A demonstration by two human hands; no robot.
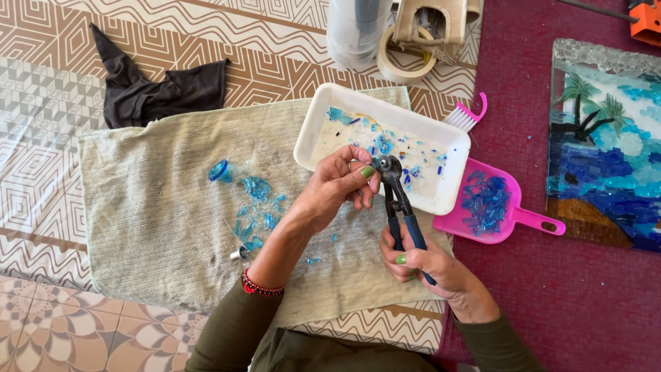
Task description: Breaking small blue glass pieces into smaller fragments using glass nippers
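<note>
One dark cloth (155, 86) lies at the towel's (138, 207) far-left edge. Blue shards (255, 207) are scattered mid-towel with bare towel around them. The left hand (337, 186) pinches a small piece at the nippers' (399, 207) head, over the one white tray's (323, 114) near edge. The right hand (430, 265) is wrapped around the handles. One pink dustpan (496, 207) touches the tray.
</note>
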